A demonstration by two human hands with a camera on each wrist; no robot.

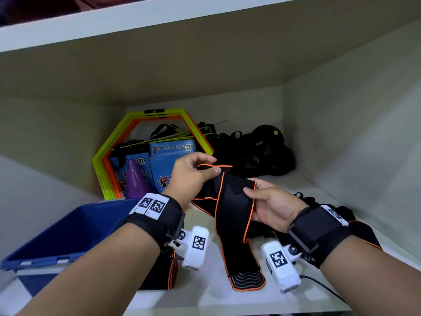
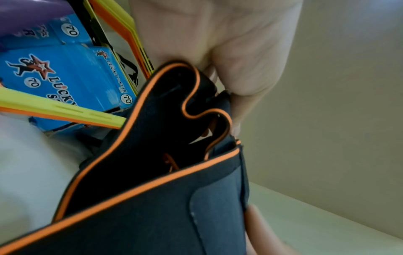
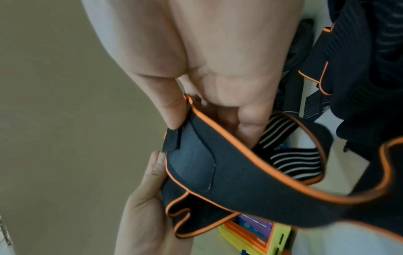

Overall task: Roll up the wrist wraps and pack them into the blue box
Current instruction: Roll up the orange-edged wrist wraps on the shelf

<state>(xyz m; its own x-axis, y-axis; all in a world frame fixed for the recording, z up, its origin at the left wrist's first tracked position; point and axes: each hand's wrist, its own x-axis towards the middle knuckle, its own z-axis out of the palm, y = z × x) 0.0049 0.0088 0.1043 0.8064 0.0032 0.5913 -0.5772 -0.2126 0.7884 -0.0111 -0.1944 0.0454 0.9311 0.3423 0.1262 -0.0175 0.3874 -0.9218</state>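
A black wrist wrap with orange edging hangs between both hands above the white shelf; its striped end lies on the shelf near the front. My left hand pinches the wrap's upper folded end between thumb and fingers. My right hand holds the wide flat part, thumb on top and fingers under it. The blue box stands open at the front left. A rolled wrap lies just right of the box, partly hidden by my left forearm. More black-and-orange wraps lie behind my right wrist.
At the back stand yellow and orange hexagon rings, blue Lucky Star cartons, a purple cone and a heap of black straps and gear. Shelf walls close in on both sides, with a shelf board overhead.
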